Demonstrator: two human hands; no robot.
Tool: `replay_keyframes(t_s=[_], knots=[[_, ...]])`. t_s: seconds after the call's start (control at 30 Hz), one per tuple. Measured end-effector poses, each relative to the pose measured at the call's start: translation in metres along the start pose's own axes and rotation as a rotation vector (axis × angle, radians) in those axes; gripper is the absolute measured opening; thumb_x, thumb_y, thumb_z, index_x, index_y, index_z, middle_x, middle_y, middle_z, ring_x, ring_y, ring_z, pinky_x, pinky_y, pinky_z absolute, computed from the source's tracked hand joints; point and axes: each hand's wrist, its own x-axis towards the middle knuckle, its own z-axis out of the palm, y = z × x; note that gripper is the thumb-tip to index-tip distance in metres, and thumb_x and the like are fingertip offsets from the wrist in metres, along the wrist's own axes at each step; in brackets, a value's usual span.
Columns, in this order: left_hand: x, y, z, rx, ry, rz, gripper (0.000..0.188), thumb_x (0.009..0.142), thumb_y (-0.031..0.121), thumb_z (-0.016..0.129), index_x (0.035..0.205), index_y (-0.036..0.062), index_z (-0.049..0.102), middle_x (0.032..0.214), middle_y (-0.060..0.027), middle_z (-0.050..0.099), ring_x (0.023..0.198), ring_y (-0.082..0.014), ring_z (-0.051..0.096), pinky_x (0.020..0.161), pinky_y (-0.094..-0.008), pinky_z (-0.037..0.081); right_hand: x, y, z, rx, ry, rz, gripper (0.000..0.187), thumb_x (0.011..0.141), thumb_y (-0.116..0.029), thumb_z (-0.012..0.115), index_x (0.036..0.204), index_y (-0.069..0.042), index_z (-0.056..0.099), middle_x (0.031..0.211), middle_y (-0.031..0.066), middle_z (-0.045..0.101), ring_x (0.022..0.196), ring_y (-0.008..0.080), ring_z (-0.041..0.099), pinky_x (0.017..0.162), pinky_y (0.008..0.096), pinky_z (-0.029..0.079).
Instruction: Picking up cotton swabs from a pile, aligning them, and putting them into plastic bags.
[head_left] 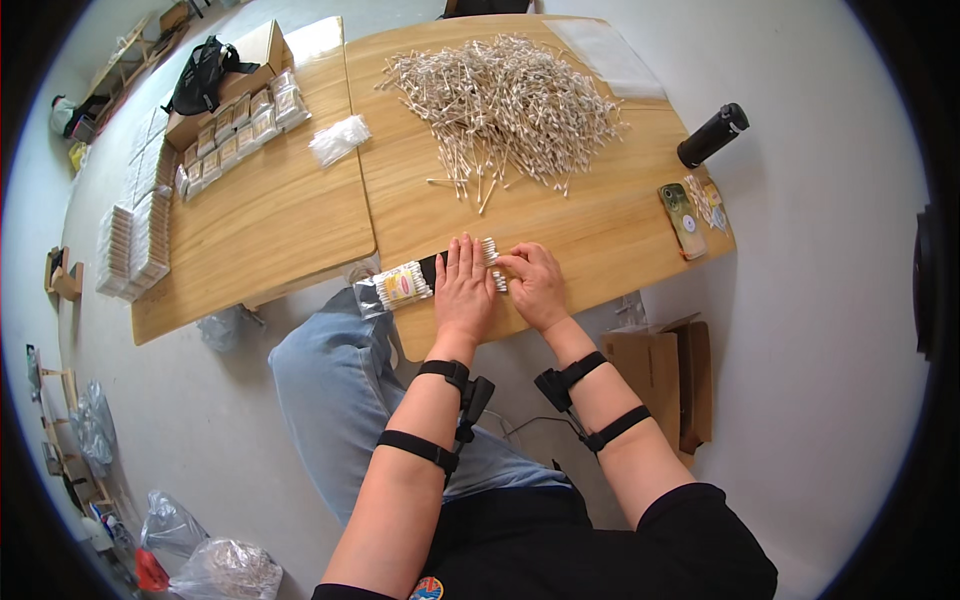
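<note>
My left hand (465,295) lies flat, fingers stretched out, over a row of cotton swabs (489,250) and a black strip (428,270) near the table's front edge. Swab tips show past its right side. My right hand (537,287) has its fingers bent and pinched at the right end of that row; the fingertips partly hide what they grip. Left of my left hand is a clear packet of cotton swabs (403,286) with a yellow and red label. A large heap of loose cotton swabs (520,105) covers the table's far part.
On the right stand a black bottle (712,136) and a phone (682,220) beside small packets (708,205). Clear bags (340,140), stacked packs (135,245), a cardboard box (270,60) and a black bag (208,75) occupy the left. An open carton (645,375) sits below the table's right side.
</note>
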Motion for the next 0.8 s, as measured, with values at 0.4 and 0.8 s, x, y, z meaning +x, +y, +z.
replay_keyframes(t_s=[0.4,0.8], knots=[[-0.0007,-0.0009,0.0008,-0.017,0.032,0.008,0.058,0.099,0.033,0.042,0.151,0.0078,0.033,0.160,-0.0107,0.025,0.149,-0.0255,0.021,0.121,-0.0448,0.015,-0.0001,0.0022,0.0022,-0.012,0.005,0.020,0.031,0.071,-0.003,0.058,0.098,-0.014,0.070,0.103,0.0061,0.060,0.104,0.0274,0.056,0.091,0.0407,0.045],[-0.0001,0.0001,0.0005,-0.026,0.045,0.010,0.059,0.099,0.032,0.042,0.151,0.0058,0.033,0.159,-0.0119,0.028,0.149,-0.0259,0.022,0.121,-0.0450,0.015,0.0004,0.0018,0.0014,-0.045,-0.021,0.004,0.027,0.074,-0.005,0.059,0.098,-0.013,0.069,0.104,0.0055,0.060,0.104,0.0262,0.056,0.090,0.0400,0.044]])
